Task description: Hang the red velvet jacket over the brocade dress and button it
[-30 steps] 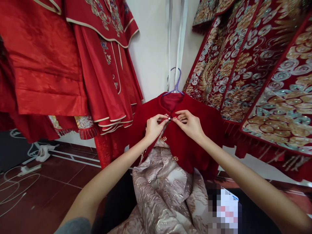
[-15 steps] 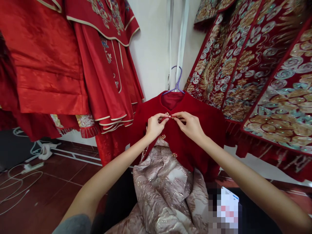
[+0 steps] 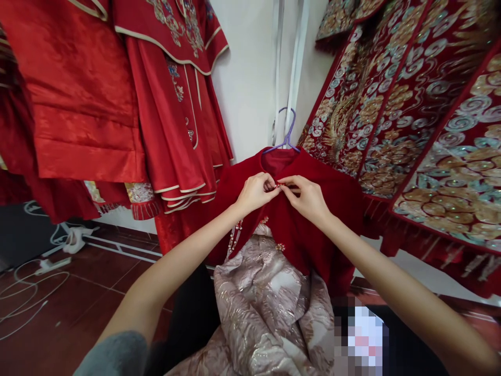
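A dark red velvet jacket (image 3: pixel 329 209) hangs in front of me on a purple hanger (image 3: pixel 288 137). Just below its neckline, my left hand (image 3: pixel 258 192) and my right hand (image 3: pixel 303 197) meet with fingertips pinched on a small beaded fastener (image 3: pixel 278 185). Each hand appears to grip one side of it; the fingers partly hide it. Lower down, a gold beaded clasp (image 3: pixel 280 247) lies on the front edge. Bead strings (image 3: pixel 235 236) dangle at the left. Under the jacket spreads a pale pink brocade skirt (image 3: pixel 266 303).
Red garments (image 3: pixel 86 115) hang at the left, and embroidered red-and-gold garments (image 3: pixel 391 115) at the right. A white metal rack bar (image 3: pixel 121 248) runs low over the tiled floor. Cables (image 3: pixel 35 287) and white shoes (image 3: pixel 74 239) lie at lower left. A pixelated patch (image 3: pixel 366 334) sits at lower right.
My left hand has shifted slightly right and up, its fingers curling closer to the right hand's fingertips. My right hand stays pinched at the fastener. The whole view has shifted slightly.
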The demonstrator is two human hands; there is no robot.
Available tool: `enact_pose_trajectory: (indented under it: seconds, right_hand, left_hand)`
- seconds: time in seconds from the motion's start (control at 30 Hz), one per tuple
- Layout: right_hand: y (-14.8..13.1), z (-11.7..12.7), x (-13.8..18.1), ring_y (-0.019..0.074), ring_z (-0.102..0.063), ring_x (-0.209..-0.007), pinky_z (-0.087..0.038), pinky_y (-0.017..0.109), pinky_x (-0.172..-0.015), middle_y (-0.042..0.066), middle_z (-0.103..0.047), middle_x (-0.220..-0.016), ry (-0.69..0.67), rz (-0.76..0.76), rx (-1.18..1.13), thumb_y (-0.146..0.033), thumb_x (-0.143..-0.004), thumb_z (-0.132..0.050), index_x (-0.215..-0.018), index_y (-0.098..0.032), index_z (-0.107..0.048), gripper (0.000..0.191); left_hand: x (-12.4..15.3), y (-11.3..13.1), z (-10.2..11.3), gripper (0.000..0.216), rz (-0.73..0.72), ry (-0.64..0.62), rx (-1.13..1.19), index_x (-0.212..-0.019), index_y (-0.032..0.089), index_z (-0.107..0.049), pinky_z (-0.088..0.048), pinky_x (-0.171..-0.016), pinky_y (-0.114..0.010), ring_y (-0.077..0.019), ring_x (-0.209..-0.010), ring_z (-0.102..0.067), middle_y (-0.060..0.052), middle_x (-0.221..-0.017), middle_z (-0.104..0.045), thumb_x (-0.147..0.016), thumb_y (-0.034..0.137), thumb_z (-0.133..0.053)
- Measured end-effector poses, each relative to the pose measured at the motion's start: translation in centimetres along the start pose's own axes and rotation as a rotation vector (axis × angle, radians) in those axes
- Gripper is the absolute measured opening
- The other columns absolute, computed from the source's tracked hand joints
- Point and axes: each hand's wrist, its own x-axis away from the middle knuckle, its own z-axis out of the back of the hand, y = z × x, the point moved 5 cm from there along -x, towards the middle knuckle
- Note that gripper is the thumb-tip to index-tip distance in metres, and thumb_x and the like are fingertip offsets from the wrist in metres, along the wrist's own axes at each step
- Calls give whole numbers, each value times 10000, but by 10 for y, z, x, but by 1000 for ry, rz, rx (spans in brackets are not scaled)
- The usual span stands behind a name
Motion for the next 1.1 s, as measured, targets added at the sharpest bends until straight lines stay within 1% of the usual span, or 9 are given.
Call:
enact_pose_trajectory:
  seconds: [0.1, 0.2, 0.43, 0.57, 0.67, 0.9, 1.0, 1.03, 1.1]
  right_hand:
    - [2, 0, -1, 175, -654, -854, -592, 337, -781, 45, -672, -976, -5, -24, -21, -279, -854, -557, -968, -221, -664, 167]
    - [4, 0, -3, 172, -658, -835, -599, 338, -767, 40, -682, -945, -5, -54, -42, -286, -833, -586, -954, -216, -663, 159]
    - [5, 1, -3, 169, -661, -841, -601, 333, -773, 37, -684, -921, 7, -84, -103, -286, -794, -643, -1006, -209, -643, 225]
    - [8, 0, -4, 170, -658, -838, -601, 342, -774, 36, -678, -911, 14, -97, -109, -305, -779, -659, -1021, -211, -629, 261]
    - [9, -1, -5, 169, -657, -827, -603, 343, -767, 29, -669, -876, 18, -118, -108, -296, -769, -664, -1035, -208, -628, 283]
    - [10, -4, -9, 169, -644, -812, -600, 343, -768, 31, -641, -840, 4, -148, -112, -232, -747, -649, -1053, -199, -623, 309]
    - [9, -9, -10, 169, -624, -808, -591, 336, -765, 30, -607, -839, -1, -119, -79, -200, -734, -629, -1052, -194, -590, 321]
    - [8, -10, -8, 170, -616, -815, -586, 336, -766, 36, -595, -872, 21, -111, -74, -193, -727, -624, -1063, -193, -567, 340]
    - [6, -11, 0, 171, -601, -842, -580, 332, -753, 73, -553, -1014, 123, -116, -73, -189, -729, -606, -1101, -189, -510, 384]
  left_hand:
    - [0, 3, 1, 77, -48, -43, -45, -768, 171, -609, -438, -631, -237, -127, -675, -564, -21, -765, -610, -771, 243, -636]
    - [1, 5, 2, 66, -53, -66, -104, -799, 183, -615, -429, -645, -245, -145, -703, -566, -24, -785, -606, -790, 247, -631]
    - [-1, 8, 4, 60, -57, -77, -226, -786, 198, -616, -415, -683, -264, -175, -745, -569, -27, -790, -612, -792, 246, -652]
    - [-3, 8, 1, 12, -78, -95, -264, -792, 199, -619, -422, -695, -265, -177, -762, -575, -29, -794, -616, -791, 205, -630]
    - [-4, 8, 0, 34, -90, -101, -299, -785, 196, -622, -430, -714, -276, -186, -783, -579, -32, -797, -616, -770, 167, -629]
    - [-7, 10, -3, 101, -138, -135, -260, -725, 189, -617, -438, -782, -310, -209, -830, -576, -47, -781, -608, -767, 101, -593]
    - [-3, 11, -5, 104, -123, -116, -221, -763, 186, -628, -449, -788, -304, -201, -841, -581, -50, -819, -620, -771, 94, -580]
    - [-1, 11, -6, 94, -99, -92, -198, -793, 186, -634, -456, -781, -299, -194, -834, -585, -51, -837, -625, -778, 109, -582]
    - [6, 7, -7, 88, -27, -29, -132, -855, 186, -646, -474, -770, -291, -181, -817, -598, -53, -873, -642, -796, 154, -591]
